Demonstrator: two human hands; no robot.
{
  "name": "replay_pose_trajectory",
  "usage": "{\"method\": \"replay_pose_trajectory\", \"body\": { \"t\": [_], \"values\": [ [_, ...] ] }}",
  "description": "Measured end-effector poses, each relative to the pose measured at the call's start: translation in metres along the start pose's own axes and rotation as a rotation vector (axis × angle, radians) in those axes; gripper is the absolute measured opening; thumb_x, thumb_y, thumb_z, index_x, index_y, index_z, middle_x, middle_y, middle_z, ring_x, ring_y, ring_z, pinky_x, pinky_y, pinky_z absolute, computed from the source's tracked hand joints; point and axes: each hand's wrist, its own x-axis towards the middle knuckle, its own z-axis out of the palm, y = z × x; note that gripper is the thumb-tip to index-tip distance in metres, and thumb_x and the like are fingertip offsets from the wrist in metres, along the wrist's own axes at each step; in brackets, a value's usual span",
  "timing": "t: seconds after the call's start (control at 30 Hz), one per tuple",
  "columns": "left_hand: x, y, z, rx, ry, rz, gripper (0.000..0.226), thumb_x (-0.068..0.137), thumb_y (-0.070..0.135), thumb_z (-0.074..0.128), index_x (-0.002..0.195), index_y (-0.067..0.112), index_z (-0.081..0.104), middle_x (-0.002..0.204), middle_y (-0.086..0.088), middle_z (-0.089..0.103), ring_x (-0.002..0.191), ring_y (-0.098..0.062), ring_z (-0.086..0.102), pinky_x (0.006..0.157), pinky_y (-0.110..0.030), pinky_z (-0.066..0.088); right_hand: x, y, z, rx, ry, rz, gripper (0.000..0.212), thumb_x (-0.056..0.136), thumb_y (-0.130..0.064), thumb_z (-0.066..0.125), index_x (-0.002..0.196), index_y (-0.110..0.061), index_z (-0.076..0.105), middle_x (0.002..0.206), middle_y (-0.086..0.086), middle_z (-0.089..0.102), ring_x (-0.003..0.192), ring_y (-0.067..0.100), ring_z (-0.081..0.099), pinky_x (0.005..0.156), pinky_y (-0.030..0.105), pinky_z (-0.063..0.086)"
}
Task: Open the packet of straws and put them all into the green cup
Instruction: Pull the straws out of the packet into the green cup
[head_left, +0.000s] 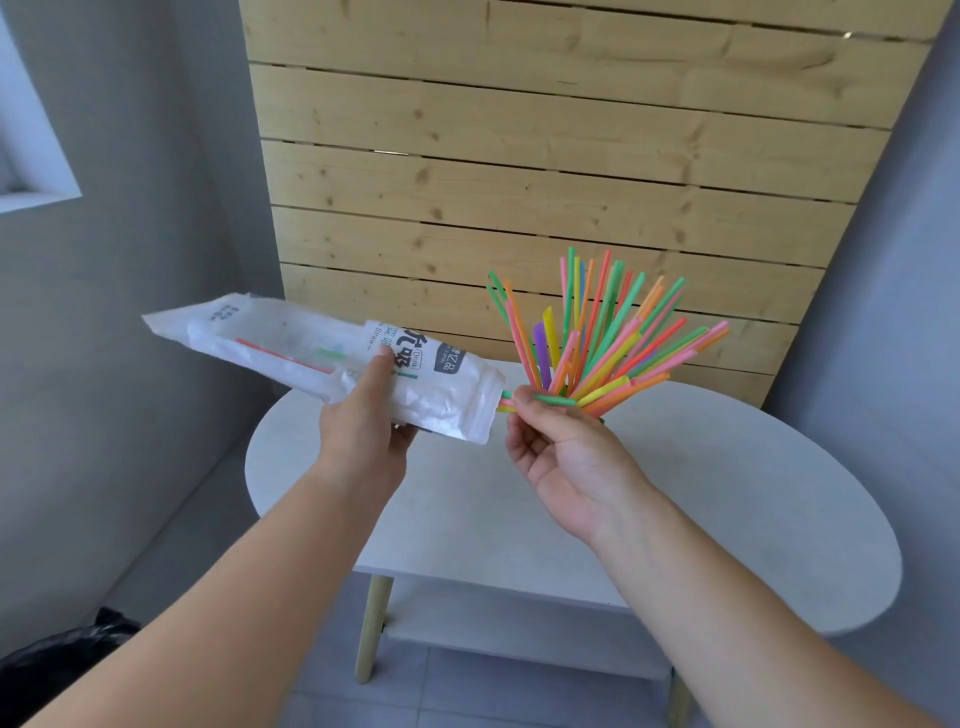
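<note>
Pale knotty pine plank panel (545, 156) leans against the back, dark gaps between boards. Matte grey walls (130, 260) on both sides. White-framed window recess (31, 130) upper left, daylight soft and even. White oval desk (467, 509) on light wooden legs (371, 629), white lower shelf (493, 618) beneath. Grey tiled floor (467, 696). Crumpled black plastic bag (57, 660) at lower left.
</note>
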Motion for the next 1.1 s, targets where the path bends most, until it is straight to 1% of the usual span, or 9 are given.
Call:
{"method": "replay_pose_trajectory", "body": {
  "t": [0.1, 0.23, 0.33, 0.5, 0.6, 0.7, 0.83, 1.03, 1.1],
  "values": [
    [0.001, -0.007, 0.000, -0.062, 0.003, -0.065, 0.036, 0.096, 0.023, 0.074, 0.129, 0.011, 0.065, 0.118, -0.007, 0.079, 0.105, -0.022, 0.078, 0.092, -0.042, 0.062, 0.000, 0.002, 0.003, 0.069, 0.020, -0.054, 0.012, 0.088, 0.001, 0.068, 0.082, -0.009, 0.069, 0.067, -0.001, 0.071, 0.058, 0.007, 0.063, 0.057, 0.017, 0.055],
    [-0.002, -0.013, 0.002, -0.125, 0.011, -0.154, 0.024, 0.098, 0.021, 0.071, 0.120, 0.011, 0.069, 0.113, -0.005, 0.080, 0.100, -0.019, 0.078, 0.087, -0.037, 0.063, 0.000, 0.002, 0.003, 0.076, 0.094, -0.164, 0.013, 0.089, -0.004, 0.069, 0.079, -0.012, 0.071, 0.070, -0.002, 0.067, 0.059, 0.008, 0.059, 0.057, 0.018, 0.054],
    [-0.002, -0.013, 0.003, -0.160, 0.021, -0.183, 0.016, 0.100, 0.021, 0.069, 0.113, 0.011, 0.070, 0.102, -0.003, 0.082, 0.088, -0.017, 0.080, 0.077, -0.033, 0.063, 0.001, -0.001, 0.000, 0.003, 0.164, -0.270, 0.014, 0.090, -0.008, 0.070, 0.076, -0.012, 0.071, 0.068, -0.002, 0.065, 0.062, 0.010, 0.059, 0.060, 0.020, 0.055],
    [0.003, -0.010, -0.002, -0.203, 0.046, -0.183, 0.014, 0.101, 0.020, 0.067, 0.114, 0.014, 0.067, 0.095, -0.001, 0.083, 0.082, -0.015, 0.080, 0.064, -0.029, 0.064, 0.000, -0.010, -0.008, -0.184, 0.233, -0.456, 0.009, 0.091, -0.014, 0.071, 0.084, -0.009, 0.074, 0.069, -0.001, 0.070, 0.066, 0.014, 0.064, 0.071, 0.026, 0.058],
    [0.005, -0.010, -0.004, -0.212, 0.071, -0.183, 0.014, 0.101, 0.020, 0.069, 0.114, 0.015, 0.067, 0.088, 0.000, 0.083, 0.079, -0.013, 0.080, 0.064, -0.030, 0.063, -0.004, -0.022, -0.017, -0.211, 0.242, -0.542, 0.010, 0.093, -0.014, 0.068, 0.086, -0.008, 0.073, 0.079, 0.003, 0.073, 0.066, 0.015, 0.069, 0.070, 0.025, 0.059],
    [0.008, -0.010, -0.004, -0.214, 0.097, -0.177, 0.015, 0.099, 0.021, 0.071, 0.113, 0.015, 0.068, 0.087, 0.002, 0.082, 0.075, -0.012, 0.080, 0.063, -0.028, 0.063, -0.005, -0.041, -0.030, -0.231, 0.279, -0.627, 0.012, 0.093, -0.015, 0.068, 0.085, -0.008, 0.072, 0.073, 0.001, 0.071, 0.065, 0.016, 0.068, 0.074, 0.028, 0.060],
    [0.011, -0.016, -0.005, -0.202, 0.102, -0.161, 0.022, 0.097, 0.021, 0.073, 0.118, 0.016, 0.069, 0.101, 0.001, 0.081, 0.082, -0.013, 0.080, 0.072, -0.031, 0.063, -0.005, -0.066, -0.050, -0.273, 0.346, -0.757, 0.012, 0.095, -0.016, 0.067, 0.086, -0.008, 0.071, 0.070, 0.002, 0.067, 0.064, 0.015, 0.066, 0.077, 0.033, 0.060],
    [0.011, -0.029, -0.001, -0.182, 0.081, -0.154, 0.031, 0.096, 0.020, 0.074, 0.126, 0.014, 0.067, 0.112, -0.002, 0.080, 0.092, -0.016, 0.079, 0.085, -0.036, 0.064, -0.012, -0.085, -0.067, -0.424, 0.387, -0.921, 0.014, 0.094, -0.022, 0.068, 0.082, -0.016, 0.073, 0.066, -0.008, 0.072, 0.063, 0.011, 0.067, 0.074, 0.031, 0.060],
    [0.011, -0.032, 0.001, -0.174, 0.091, -0.159, 0.030, 0.095, 0.021, 0.075, 0.123, 0.014, 0.068, 0.111, -0.002, 0.080, 0.089, -0.016, 0.080, 0.082, -0.035, 0.064, -0.014, -0.090, -0.069, -0.478, 0.388, -0.971, 0.015, 0.094, -0.021, 0.067, 0.082, -0.014, 0.073, 0.068, -0.006, 0.073, 0.063, 0.011, 0.068, 0.071, 0.029, 0.059]
  ]
}}
